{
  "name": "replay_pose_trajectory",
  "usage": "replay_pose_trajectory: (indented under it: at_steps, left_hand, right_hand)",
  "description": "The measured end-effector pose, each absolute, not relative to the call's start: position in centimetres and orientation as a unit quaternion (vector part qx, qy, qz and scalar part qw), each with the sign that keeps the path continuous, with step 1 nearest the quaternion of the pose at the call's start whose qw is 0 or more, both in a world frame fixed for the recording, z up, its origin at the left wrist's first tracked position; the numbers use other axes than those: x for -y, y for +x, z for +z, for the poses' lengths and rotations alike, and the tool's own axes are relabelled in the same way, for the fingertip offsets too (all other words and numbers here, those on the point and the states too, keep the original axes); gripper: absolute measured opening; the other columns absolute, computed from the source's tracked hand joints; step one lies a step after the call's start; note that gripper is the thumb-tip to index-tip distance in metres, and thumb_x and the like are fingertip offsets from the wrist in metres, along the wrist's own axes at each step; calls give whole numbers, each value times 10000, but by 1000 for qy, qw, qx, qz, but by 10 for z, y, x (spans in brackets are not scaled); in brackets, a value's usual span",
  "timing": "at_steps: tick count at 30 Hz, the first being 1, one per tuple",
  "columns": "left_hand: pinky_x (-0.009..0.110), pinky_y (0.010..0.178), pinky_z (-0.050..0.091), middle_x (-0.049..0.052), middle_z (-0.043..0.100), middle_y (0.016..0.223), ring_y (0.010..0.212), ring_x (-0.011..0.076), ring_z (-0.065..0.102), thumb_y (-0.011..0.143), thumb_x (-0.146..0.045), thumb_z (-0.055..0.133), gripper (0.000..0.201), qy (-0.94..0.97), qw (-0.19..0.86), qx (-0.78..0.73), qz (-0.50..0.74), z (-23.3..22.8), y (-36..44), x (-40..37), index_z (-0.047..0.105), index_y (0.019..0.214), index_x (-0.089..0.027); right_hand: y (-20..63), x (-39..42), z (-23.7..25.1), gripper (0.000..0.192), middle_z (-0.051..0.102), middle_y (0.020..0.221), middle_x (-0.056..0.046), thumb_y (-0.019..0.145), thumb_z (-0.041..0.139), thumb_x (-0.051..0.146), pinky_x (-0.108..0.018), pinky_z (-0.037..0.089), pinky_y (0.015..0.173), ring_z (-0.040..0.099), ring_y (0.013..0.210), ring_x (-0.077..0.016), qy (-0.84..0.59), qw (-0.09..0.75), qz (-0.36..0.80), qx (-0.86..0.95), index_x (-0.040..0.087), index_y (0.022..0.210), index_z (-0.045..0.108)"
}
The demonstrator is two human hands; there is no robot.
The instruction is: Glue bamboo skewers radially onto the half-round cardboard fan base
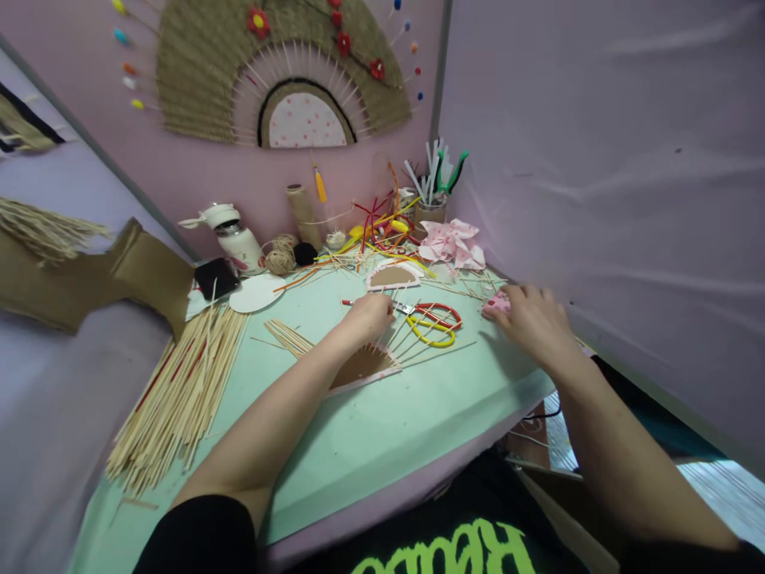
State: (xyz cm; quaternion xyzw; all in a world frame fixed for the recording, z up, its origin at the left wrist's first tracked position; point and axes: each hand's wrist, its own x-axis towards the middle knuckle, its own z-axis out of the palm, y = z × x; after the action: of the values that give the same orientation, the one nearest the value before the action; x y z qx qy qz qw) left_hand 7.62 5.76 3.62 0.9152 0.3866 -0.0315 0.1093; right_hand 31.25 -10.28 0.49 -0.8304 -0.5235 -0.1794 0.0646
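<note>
My left hand (pixel 366 316) rests, fingers curled, on a half-round cardboard piece (pixel 362 367) with thin wooden sticks fanning out of its edge; I cannot tell whether it pinches a stick. My right hand (pixel 531 319) lies at the table's right edge, its fingertips on a small pink object (pixel 497 301). Between the hands lie red and yellow-handled scissors (pixel 433 321). A second half-round cardboard piece with a white rim (pixel 393 276) sits farther back.
A big pile of wooden sticks (pixel 179 391) covers the left of the green table (pixel 382 446). At the back stand a white bottle (pixel 236 237), twine balls, a cup of tools (pixel 431 209), pipe cleaners and pink paper (pixel 453 243). A woven fan hangs on the wall (pixel 280 72).
</note>
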Motion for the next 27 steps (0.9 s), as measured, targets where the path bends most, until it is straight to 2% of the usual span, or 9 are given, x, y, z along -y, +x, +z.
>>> replay_pose_trajectory:
  at_steps: [10,15,27]
  left_hand:
    - [282,760,459,109,752,1006,966,231,674,852,-184,556,190,919,85,-381,-54,34,82,-56,726,935,-164]
    - [286,763,466,116,753,1005,963,234,679,846,-164,538,217,918,78,-384,-62,32,83,-56,729,949,-158]
    - [290,811,481,124,749,1048,1007,239,673,862,-175,536,236,918,73,-383,-70,31,84,-53,733,988,-152]
  right_hand:
    - [286,97,7,436,655,1166,-194,955,486,438,-431,412,813,529,1041,-346,-794,128,-169,570,135,1227,642]
    - [282,97,3,457,654,1155,-200,980,435,445,-450,427,838,517,1082,-356,-781,125,-164,589,120,1222,647]
    - [272,96,4,418,640,1194,-199,970,478,400,-471,442,870,516,1118,-371,-775,127,-135,604,122,1237,641]
